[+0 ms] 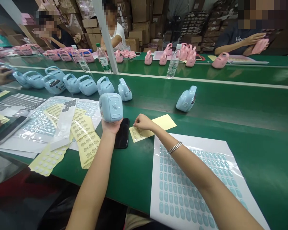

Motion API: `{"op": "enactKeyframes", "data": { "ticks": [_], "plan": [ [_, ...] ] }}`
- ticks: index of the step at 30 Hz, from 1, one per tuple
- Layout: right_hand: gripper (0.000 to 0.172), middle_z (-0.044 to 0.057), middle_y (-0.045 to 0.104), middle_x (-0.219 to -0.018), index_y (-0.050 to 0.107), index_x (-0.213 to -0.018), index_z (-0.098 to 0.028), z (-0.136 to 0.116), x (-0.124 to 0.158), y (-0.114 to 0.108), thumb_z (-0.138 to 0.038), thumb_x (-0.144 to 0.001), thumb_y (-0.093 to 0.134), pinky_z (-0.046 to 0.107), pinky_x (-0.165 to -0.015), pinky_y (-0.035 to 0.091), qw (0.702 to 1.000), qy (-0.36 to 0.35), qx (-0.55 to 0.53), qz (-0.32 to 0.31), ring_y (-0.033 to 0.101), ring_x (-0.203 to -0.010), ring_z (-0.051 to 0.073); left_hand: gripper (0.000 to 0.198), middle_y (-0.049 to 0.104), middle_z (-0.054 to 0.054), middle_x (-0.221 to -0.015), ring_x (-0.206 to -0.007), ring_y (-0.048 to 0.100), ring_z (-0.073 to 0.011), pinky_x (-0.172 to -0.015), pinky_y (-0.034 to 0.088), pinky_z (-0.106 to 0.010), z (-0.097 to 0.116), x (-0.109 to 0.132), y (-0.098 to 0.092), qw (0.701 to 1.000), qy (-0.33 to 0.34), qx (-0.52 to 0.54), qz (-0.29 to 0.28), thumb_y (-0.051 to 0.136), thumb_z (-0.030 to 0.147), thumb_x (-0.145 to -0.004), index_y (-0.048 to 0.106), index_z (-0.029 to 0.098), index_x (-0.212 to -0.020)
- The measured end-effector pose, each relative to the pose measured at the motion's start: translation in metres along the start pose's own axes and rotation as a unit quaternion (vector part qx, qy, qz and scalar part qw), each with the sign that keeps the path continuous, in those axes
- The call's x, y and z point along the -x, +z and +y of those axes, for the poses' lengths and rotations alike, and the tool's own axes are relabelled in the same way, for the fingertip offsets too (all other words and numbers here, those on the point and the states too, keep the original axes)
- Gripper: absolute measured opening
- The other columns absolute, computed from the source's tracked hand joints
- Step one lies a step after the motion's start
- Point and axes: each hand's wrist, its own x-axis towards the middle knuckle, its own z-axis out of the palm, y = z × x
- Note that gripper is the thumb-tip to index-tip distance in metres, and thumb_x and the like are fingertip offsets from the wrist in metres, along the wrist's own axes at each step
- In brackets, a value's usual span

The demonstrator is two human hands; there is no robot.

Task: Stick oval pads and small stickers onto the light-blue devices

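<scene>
My left hand (111, 126) holds a light blue handled device (110, 107) upright from below, its flat underside turned toward me. My right hand (142, 122) pinches at the near left end of a yellow label sheet (156, 126) lying on the green belt. A black phone (123, 134) lies under and just behind my left wrist. A white sheet of blue oval stickers (196, 188) lies beneath my right forearm.
A row of blue devices (69, 83) stands at the left, and one lies alone (186, 99) to the right. Yellow label sheets (85, 140) and sticker sheets (38, 121) cover the left. Water bottles (173, 65), pink devices (187, 56) and other people are across the belt.
</scene>
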Motion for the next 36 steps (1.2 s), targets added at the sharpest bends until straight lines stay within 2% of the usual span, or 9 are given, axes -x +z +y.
{"op": "enactKeyframes", "data": {
  "ticks": [4,9,17,22,26,30,33,36],
  "plan": [
    [0.018,0.002,0.063,-0.087,0.060,-0.076,-0.012,-0.002,-0.001,0.002,-0.026,-0.087,0.059,0.034,-0.079,0.050,1.000,-0.012,0.016,0.004,0.060,-0.087,0.015,0.037,0.063,-0.002,-0.117,-0.122,0.048,-0.0215,-0.107,0.028,-0.045,-0.001,0.004,0.005,1.000,0.000,0.000,-0.002,0.029,0.038,-0.092,0.061,0.026,-0.109],
    [0.017,0.003,0.063,-0.091,0.060,-0.077,-0.012,-0.003,-0.002,0.005,-0.025,-0.087,0.060,0.036,-0.084,0.049,0.999,-0.028,0.031,0.012,0.058,-0.096,0.017,0.038,0.064,-0.003,-0.116,-0.121,0.050,-0.0212,-0.106,0.030,-0.045,-0.001,0.006,0.007,1.000,-0.001,-0.003,0.000,0.029,0.037,-0.092,0.062,0.026,-0.107],
    [0.014,0.004,0.063,-0.094,0.061,-0.081,-0.012,-0.007,0.000,0.003,-0.024,-0.087,0.059,0.037,-0.086,0.048,0.999,-0.026,0.045,0.009,0.058,-0.098,0.018,0.034,0.065,-0.002,-0.115,-0.119,0.051,-0.0215,-0.105,0.032,-0.045,0.000,0.005,0.005,1.000,-0.011,-0.008,0.011,0.034,0.037,-0.090,0.064,0.027,-0.103],
    [0.011,0.006,0.060,-0.101,0.060,-0.086,-0.011,-0.011,0.002,0.004,-0.022,-0.086,0.060,0.037,-0.084,0.049,0.999,-0.012,0.043,0.010,0.057,-0.097,0.018,0.034,0.066,-0.003,-0.113,-0.114,0.055,-0.0215,-0.101,0.038,-0.044,0.000,0.003,0.003,1.000,-0.010,-0.011,0.016,0.036,0.039,-0.089,0.066,0.026,-0.098],
    [0.012,0.007,0.056,-0.107,0.059,-0.089,-0.011,-0.011,0.004,0.006,-0.020,-0.082,0.064,0.034,-0.080,0.049,0.999,0.005,0.023,0.030,0.056,-0.092,0.017,0.030,0.067,-0.002,-0.110,-0.110,0.058,-0.0203,-0.097,0.042,-0.041,-0.001,0.002,0.003,1.000,-0.012,-0.010,0.019,0.040,0.038,-0.087,0.066,0.028,-0.097],
    [0.019,0.009,0.057,-0.102,0.057,-0.094,-0.009,-0.008,0.005,0.001,-0.022,-0.081,0.065,0.029,-0.077,0.047,0.997,0.000,-0.017,0.072,0.056,-0.089,0.017,0.030,0.069,-0.002,-0.106,-0.104,0.061,-0.0196,-0.094,0.045,-0.039,0.000,0.002,0.005,1.000,-0.013,-0.009,0.016,0.040,0.039,-0.088,0.067,0.029,-0.095],
    [0.013,0.009,0.057,-0.099,0.056,-0.095,-0.010,-0.007,0.015,-0.011,-0.021,-0.087,0.056,0.027,-0.076,0.046,0.993,-0.013,-0.045,0.106,0.056,-0.087,0.016,0.034,0.070,-0.003,-0.101,-0.096,0.064,-0.0194,-0.089,0.048,-0.039,0.000,0.002,0.008,1.000,-0.024,-0.013,0.015,0.037,0.042,-0.089,0.067,0.027,-0.092],
    [0.010,0.008,0.055,-0.102,0.054,-0.097,-0.012,-0.005,0.048,-0.025,-0.017,-0.088,0.051,0.029,-0.078,0.046,0.988,-0.018,-0.067,0.135,0.056,-0.085,0.015,0.041,0.070,-0.004,-0.097,-0.089,0.065,-0.0204,-0.083,0.050,-0.041,-0.001,0.004,0.012,0.999,-0.046,-0.026,0.012,0.031,0.047,-0.090,0.066,0.026,-0.094]
  ]
}}
